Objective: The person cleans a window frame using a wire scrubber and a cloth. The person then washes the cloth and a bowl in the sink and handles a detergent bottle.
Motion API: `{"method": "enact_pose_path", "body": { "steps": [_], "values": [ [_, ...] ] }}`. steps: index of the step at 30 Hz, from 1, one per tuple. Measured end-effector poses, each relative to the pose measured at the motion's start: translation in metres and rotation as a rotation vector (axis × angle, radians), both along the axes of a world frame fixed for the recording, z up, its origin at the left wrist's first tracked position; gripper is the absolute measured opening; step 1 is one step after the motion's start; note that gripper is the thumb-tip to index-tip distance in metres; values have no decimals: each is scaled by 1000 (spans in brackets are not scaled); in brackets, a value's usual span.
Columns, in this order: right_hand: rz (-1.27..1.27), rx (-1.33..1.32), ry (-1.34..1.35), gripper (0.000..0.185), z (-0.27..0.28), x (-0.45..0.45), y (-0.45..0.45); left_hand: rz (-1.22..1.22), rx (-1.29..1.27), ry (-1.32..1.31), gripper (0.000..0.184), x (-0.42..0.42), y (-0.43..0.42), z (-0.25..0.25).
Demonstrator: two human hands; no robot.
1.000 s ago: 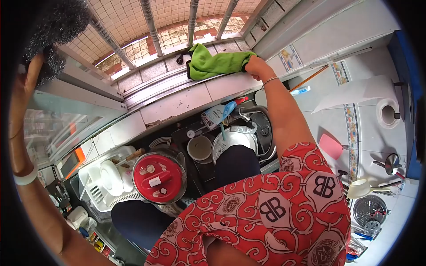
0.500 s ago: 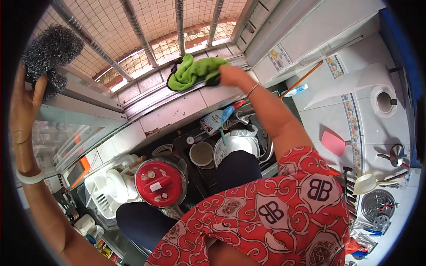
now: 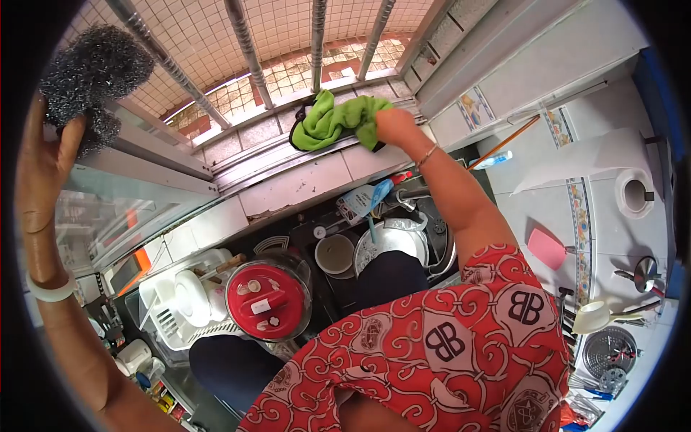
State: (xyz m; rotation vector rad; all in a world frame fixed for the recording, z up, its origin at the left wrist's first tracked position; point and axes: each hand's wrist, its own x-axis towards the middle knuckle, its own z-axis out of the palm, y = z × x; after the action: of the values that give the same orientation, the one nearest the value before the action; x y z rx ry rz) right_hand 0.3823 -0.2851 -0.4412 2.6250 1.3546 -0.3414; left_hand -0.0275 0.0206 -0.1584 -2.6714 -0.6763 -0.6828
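Note:
At the far left, my left hand (image 3: 44, 169) is raised with its thumb and fingers closed around dark, shiny steel wool (image 3: 97, 68), beside the window frame. My right hand (image 3: 396, 128) grips the right end of a bright green cloth (image 3: 331, 121) with a dark edge. The bunched cloth lies along the metal window track (image 3: 248, 164), just inside the bars.
Below the ledge is a sink area with a metal basin (image 3: 392, 243), a bowl (image 3: 335, 254) and a tap (image 3: 410, 194). A red-lidded pot (image 3: 265, 299) stands beside a white dish rack (image 3: 162, 317). Metal bars (image 3: 246, 50) cross the window; utensils hang at right.
The view has shifted slightly, so most things sit further right. My right hand has bunched the cloth's right end. The left hand still holds the steel wool.

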Motion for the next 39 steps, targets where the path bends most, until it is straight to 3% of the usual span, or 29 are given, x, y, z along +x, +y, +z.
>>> {"method": "enact_pose_path", "body": {
  "steps": [1,3,6,9,12,15,19,21,24,26,28,30,35,37,38,39],
  "values": [
    [26,11,25,21,7,-6,2,-78,-13,-18,59,2,2,1],
    [-253,325,21,25,-3,28,7,-192,-39,-43,59,4,2,4],
    [-595,918,-57,37,17,56,3,-316,217,-7,59,4,4,10],
    [-322,1230,27,46,19,49,16,-331,422,58,57,8,-1,21],
    [-78,453,17,62,-43,35,34,-290,507,83,57,11,-15,25],
    [-268,245,-2,75,-46,43,40,-275,498,105,54,14,-21,28],
    [-391,326,-78,73,-55,35,66,-249,218,-31,51,10,-21,12],
    [-287,272,-58,61,-49,15,77,-194,5,-62,52,-1,-12,3],
    [-161,368,-1,29,-41,-25,91,-136,-3,-19,53,-4,-7,1],
    [-74,488,-70,17,-45,-47,102,-99,73,2,52,1,-13,6],
    [29,438,19,15,-44,-67,114,-160,289,30,52,11,-18,16],
    [160,617,94,12,-54,-73,111,-209,467,78,54,15,-22,22],
    [415,931,238,14,-49,-20,66,-219,527,121,56,13,-17,32],
    [150,976,-37,19,-31,24,41,-203,413,77,57,10,-13,24],
    [-145,1038,-91,25,-35,48,36,-196,357,53,57,9,-11,20],
    [-266,887,44,45,-24,63,30,-207,391,53,58,8,-10,21]
  ]
}}
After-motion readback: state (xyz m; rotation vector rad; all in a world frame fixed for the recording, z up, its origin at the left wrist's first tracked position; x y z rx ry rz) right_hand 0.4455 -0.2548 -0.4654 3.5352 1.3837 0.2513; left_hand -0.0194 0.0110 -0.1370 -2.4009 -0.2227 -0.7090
